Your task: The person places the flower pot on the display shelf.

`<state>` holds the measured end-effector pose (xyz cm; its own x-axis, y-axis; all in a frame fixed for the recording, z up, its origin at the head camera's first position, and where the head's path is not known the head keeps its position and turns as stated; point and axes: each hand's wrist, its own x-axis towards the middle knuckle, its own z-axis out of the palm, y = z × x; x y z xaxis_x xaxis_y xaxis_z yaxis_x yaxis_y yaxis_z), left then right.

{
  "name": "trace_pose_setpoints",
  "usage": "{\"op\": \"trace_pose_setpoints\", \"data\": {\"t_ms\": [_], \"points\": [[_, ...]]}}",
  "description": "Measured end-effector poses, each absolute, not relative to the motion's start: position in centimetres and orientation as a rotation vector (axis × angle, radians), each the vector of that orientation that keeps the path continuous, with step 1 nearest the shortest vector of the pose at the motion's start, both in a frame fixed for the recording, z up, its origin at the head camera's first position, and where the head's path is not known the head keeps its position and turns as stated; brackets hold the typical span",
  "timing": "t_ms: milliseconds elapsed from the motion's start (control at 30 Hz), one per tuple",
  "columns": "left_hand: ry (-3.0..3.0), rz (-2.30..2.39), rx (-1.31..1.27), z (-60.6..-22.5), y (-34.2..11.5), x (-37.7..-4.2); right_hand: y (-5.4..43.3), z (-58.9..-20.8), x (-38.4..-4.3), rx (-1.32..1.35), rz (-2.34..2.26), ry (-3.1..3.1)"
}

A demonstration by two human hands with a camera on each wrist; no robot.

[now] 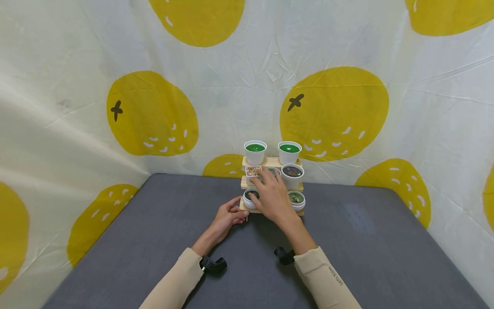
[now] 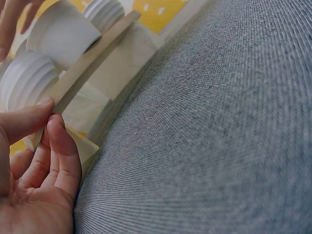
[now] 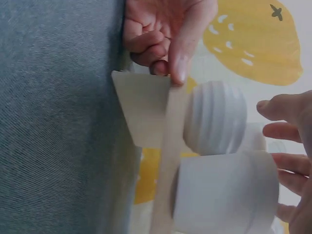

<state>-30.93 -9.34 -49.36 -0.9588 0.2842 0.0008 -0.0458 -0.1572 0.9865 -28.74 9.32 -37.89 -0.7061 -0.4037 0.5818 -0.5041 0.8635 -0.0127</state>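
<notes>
A three-tier wooden stand point(image 1: 244, 183) holds several small white cups. My left hand point(image 1: 227, 217) pinches the stand's lower left end, thumb above the board point(image 2: 80, 70) and fingers curled below it. My right hand point(image 1: 273, 199) reaches over the stand with spread, slightly bent fingers and grips nothing that I can see. Its thumb is above the ribbed front-left cup point(image 1: 251, 204); its other fingers extend over the middle tier, near a square cup of brownish bits point(image 1: 253, 171). A large smooth cup point(image 3: 214, 192) on the front tier is hidden behind this hand in the head view.
Two cups with green contents, left point(image 1: 255, 154) and right point(image 1: 289, 155), stand on the top tier. On the right are a dark-filled cup point(image 1: 292, 178) and a ribbed green one point(image 1: 296, 200). The grey table point(image 1: 154, 240) meets a lemon-patterned cloth point(image 1: 239, 94) behind.
</notes>
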Motion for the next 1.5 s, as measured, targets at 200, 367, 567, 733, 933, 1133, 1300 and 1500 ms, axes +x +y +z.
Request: {"op": "trace_pose_setpoints", "data": {"t_ms": [200, 367, 567, 733, 933, 1133, 1300, 1500], "points": [[1.875, 2.224, 0.276, -49.4, -9.3, -31.1, 9.4, -38.1, -28.9, 0.655, 0.221, -2.505], [1.872, 2.224, 0.284, -49.4, -9.3, -31.2, 9.2, -37.9, -28.7, 0.65, 0.244, -2.498], [1.882, 2.219, 0.282, -49.6, -9.5, -31.0, 8.9, -37.7, -28.4, 0.66, 0.257, -2.481], [1.878, 2.215, 0.271, -50.0, -9.5, -30.9, 9.0, -37.2, -27.7, 0.678, 0.309, -2.417], [1.872, 2.22, 0.29, -50.1, -9.2, -30.9, 10.1, -36.0, -26.9, 0.672, 0.381, -2.375], [1.873, 2.208, 0.281, -50.0, -9.2, -30.9, 11.8, -34.3, -26.0, 0.54, 0.536, -2.376], [1.874, 2.23, 0.272, -50.0, -9.3, -31.0, 12.5, -33.6, -25.9, 0.521, 0.632, -2.359], [1.862, 2.251, 0.265, -50.1, -8.9, -31.5, 13.1, -33.2, -26.2, 0.527, 0.712, -2.384]]}}
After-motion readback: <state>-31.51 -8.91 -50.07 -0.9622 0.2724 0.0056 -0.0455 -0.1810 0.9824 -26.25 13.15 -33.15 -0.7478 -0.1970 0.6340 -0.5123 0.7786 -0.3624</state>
